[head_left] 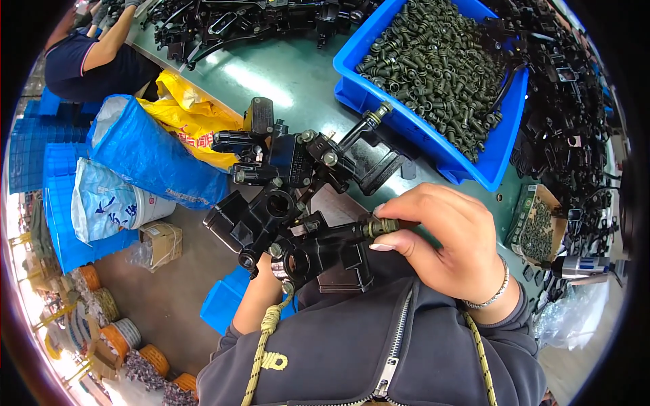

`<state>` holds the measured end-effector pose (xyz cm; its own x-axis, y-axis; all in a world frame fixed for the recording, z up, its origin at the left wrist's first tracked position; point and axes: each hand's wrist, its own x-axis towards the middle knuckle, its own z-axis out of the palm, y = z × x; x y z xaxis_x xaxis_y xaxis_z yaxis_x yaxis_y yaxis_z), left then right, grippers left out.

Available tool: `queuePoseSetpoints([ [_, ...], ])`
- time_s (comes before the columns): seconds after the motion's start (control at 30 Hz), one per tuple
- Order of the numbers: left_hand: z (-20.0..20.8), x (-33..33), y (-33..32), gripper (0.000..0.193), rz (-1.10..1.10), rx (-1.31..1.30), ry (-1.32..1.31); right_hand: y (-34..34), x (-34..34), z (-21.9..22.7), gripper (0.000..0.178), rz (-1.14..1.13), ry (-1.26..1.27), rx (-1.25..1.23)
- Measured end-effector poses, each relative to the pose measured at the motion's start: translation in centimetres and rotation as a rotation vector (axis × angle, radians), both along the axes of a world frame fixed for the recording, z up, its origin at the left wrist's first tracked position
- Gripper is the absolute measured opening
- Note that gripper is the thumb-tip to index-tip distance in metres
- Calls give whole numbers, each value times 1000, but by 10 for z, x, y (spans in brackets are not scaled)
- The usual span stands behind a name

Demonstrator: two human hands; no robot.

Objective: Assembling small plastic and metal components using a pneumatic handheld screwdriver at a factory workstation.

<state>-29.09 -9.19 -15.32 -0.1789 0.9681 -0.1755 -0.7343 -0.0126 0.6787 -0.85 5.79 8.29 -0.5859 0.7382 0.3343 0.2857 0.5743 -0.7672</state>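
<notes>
My left hand point(265, 279) comes up under a bunch of black brake master cylinders point(288, 159) and holds them in front of my chest; its fingers are hidden behind them. My right hand point(450, 237) is closed, thumb and fingertips pinching an olive-green bolt point(381, 228) at the end of the nearest master cylinder point(332, 254). Similar bolts with ring collars show on other ends of the bunch, one point(380, 111) pointing toward the blue bin point(433, 162). That bin is heaped with loose olive-green bolts point(433, 71).
A green worktop point(298, 74) carries black parts point(264, 17) at the back and dark parts point(562, 122) piled right. A small carton point(538, 227) holds tiny pieces. Left are a blue sack point(156, 152), a yellow bag point(193, 111), a cardboard box point(161, 243) and another person point(101, 61).
</notes>
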Motion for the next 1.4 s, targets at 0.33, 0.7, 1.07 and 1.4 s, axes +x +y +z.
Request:
queuePoseSetpoints([
  [0.33,16,39,41,44,-144,24,5,-5,-4,-16,24,-43,-123,-72],
  [0.7,36,64,65,43,-250,20,72,-2,-7,-21,24,38,310,-174],
  [1.07,49,69,70,43,-286,-10,155,40,2,12,24,219,-503,-118],
  [1.4,65,76,77,42,-307,-14,222,208,65,-46,13,-279,-493,246],
])
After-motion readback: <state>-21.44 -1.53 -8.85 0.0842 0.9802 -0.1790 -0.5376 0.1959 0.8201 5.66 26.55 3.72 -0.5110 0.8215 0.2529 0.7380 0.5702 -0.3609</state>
